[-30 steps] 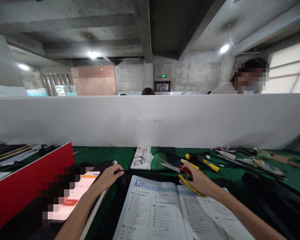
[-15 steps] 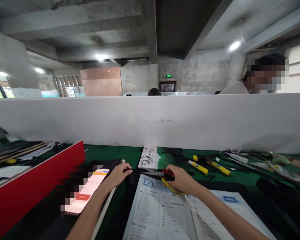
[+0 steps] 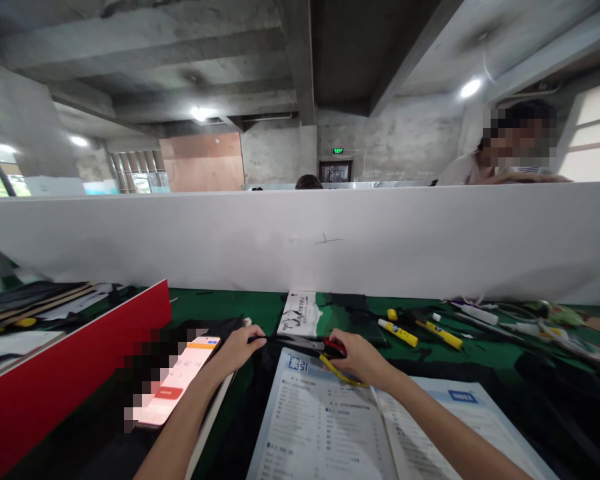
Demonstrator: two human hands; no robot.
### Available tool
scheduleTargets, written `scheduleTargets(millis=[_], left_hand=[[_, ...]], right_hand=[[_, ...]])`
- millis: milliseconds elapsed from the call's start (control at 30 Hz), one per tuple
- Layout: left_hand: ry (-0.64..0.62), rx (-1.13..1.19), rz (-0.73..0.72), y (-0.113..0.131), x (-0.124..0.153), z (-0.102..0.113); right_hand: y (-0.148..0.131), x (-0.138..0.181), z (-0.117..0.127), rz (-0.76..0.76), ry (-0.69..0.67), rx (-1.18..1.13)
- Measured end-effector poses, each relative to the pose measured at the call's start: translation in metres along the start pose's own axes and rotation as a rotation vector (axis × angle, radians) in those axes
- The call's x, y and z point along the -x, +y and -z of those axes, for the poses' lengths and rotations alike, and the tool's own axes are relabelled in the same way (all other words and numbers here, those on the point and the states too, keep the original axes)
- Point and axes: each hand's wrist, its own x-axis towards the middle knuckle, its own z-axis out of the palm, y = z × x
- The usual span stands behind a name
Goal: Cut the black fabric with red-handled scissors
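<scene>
right hand (image 3: pixel 360 358) closed round one pair of scissors (image 3: pixel 314 345), blades pointing to 9 o'clock, left hand (image 3: pixel 239 347) pinching black cloth (image 3: pixel 253 373) at the tips, one open booklet (image 3: pixel 330 427) at 6 o'clock, two yellow markers (image 3: pixel 420 328) at 2 o'clock, green tabletop (image 3: pixel 260 307)

The scissors (image 3: pixel 314 347) have red and yellow handles and grey metal blades, and lie nearly level just above the top edge of the open booklet, blades pointing left. The blade tips meet a piece of black material (image 3: pixel 260 357) on the desk.
</scene>
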Motion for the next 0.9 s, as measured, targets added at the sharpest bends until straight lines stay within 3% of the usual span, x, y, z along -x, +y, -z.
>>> scheduleTargets(millis=[900], left_hand=[[-0.010, -0.015, -0.013, -0.0011, -0.0001, 0.0006]], right_hand=[[-0.0027, -0.0014, -0.0017, -0.043, -0.051, 0.174]])
